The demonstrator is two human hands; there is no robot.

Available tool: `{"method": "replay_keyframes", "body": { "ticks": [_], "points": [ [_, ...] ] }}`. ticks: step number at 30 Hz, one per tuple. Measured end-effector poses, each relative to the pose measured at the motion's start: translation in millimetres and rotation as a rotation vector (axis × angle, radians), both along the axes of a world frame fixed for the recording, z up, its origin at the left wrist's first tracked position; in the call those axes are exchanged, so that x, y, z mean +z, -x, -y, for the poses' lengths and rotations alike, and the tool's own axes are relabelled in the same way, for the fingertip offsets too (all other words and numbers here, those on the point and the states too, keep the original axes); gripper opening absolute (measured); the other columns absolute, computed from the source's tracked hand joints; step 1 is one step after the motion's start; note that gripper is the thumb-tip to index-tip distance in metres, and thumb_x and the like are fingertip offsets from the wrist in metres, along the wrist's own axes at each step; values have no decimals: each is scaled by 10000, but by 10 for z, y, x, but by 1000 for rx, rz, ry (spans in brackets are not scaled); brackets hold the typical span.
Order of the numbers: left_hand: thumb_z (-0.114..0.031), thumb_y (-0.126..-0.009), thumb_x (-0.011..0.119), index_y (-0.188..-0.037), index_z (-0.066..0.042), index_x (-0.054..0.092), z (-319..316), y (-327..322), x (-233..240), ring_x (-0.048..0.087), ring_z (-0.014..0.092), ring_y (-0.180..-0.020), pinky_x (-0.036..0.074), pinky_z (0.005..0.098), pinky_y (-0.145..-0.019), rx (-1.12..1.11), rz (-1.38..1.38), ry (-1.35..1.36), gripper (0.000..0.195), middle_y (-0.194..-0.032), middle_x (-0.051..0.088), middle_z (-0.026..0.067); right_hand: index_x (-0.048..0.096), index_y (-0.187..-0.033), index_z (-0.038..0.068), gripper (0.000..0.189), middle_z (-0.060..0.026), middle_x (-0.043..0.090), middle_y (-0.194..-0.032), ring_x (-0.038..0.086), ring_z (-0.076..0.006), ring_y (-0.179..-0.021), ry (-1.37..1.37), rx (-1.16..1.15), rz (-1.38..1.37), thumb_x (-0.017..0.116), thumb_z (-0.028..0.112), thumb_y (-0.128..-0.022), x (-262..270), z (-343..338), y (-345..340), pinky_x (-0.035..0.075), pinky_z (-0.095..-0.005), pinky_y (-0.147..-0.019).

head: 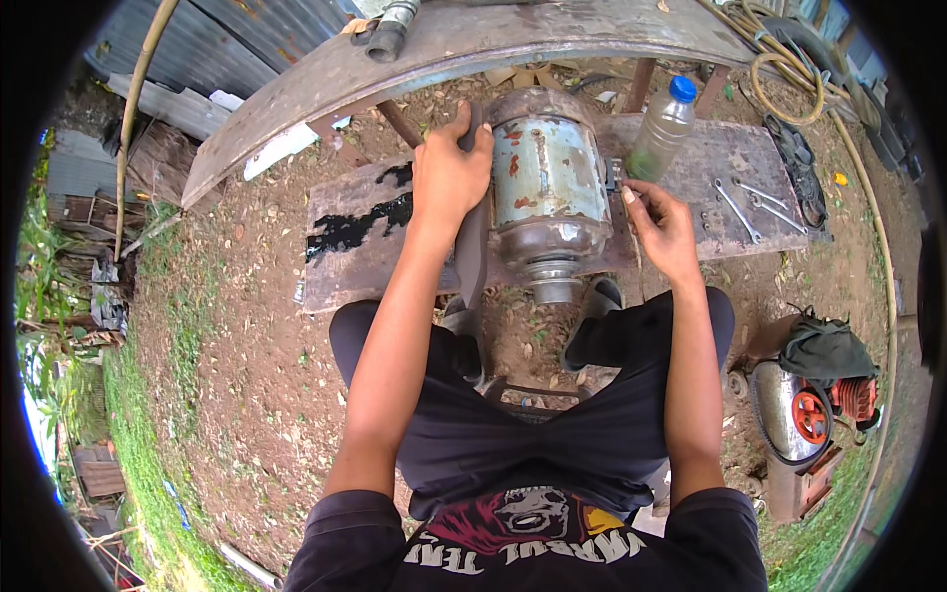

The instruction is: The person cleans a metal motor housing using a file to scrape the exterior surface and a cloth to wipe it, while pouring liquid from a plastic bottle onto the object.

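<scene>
An electric motor point(549, 170) with worn pale-blue paint and rust patches lies on a low wooden board point(355, 214), its metal pulley point(553, 281) pointing towards me. My left hand point(453, 166) grips the upper part of a dark flat bar or plate point(471, 251) along the motor's left side. At the motor's right side, beside a small dark terminal part point(612, 175), the thumb and forefinger of my right hand point(661, 222) are pinched together; whether something small is between them cannot be made out. Behind that hand stands a plastic bottle point(661, 129) with a blue cap.
Several wrenches point(737, 211) lie on the board's right part, with a dark strap-like bundle point(797, 174) at its end. Beyond stands a wooden bench point(473, 37) with a pipe fitting point(392, 33) and a coiled hose point(788, 89). A belt-driven machine point(792, 414) sits on the ground at right.
</scene>
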State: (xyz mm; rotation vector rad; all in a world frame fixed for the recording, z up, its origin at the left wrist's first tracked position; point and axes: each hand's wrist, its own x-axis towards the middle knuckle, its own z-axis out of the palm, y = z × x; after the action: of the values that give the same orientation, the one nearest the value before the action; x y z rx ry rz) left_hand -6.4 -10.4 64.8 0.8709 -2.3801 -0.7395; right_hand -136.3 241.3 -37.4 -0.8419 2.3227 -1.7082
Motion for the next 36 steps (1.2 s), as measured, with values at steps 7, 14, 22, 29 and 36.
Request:
{"method": "replay_keyframes", "body": {
  "ticks": [7,14,22,29,36],
  "points": [
    [-317,-972,633,-1361,25,576,-275,-547,-92,669,144,-1013,516,344,-865,-103,-64,-201,521,-1065,676,338,727,-1106,3,250,-11,556,-655,471,-78,-608,-39,-26,5,706,196,-948,60,-29,-8,398,-281,-554],
    [-326,-940,605,-1329,15,609,18,-39,-3,692,457,-882,528,459,-806,-21,-62,-52,518,-852,663,336,723,-1117,5,259,-12,545,-651,465,-82,-609,-36,-4,-43,702,204,-953,23,43,-31,395,-288,-550],
    [-303,-1004,581,-1405,12,544,-333,-536,-62,531,108,-721,491,311,-729,-77,-33,-168,511,-714,614,165,723,-1102,-3,254,-38,560,-653,481,-94,-607,-64,-18,3,699,202,-953,96,-26,-24,400,-295,-559],
    [-290,-973,571,-1374,24,563,-12,-128,-57,687,456,-944,531,444,-840,-55,-88,-60,510,-924,663,350,721,-1102,-3,254,-39,565,-666,498,-101,-630,-29,10,-50,699,201,-952,50,71,-50,414,-301,-572],
    [-314,-1000,560,-1409,2,542,-264,-380,-51,706,199,-977,508,353,-866,-88,-42,-135,517,-975,707,308,725,-1116,9,248,-20,556,-657,478,-84,-607,-23,-11,9,701,193,-951,105,27,-7,400,-284,-555]
  ]
}}
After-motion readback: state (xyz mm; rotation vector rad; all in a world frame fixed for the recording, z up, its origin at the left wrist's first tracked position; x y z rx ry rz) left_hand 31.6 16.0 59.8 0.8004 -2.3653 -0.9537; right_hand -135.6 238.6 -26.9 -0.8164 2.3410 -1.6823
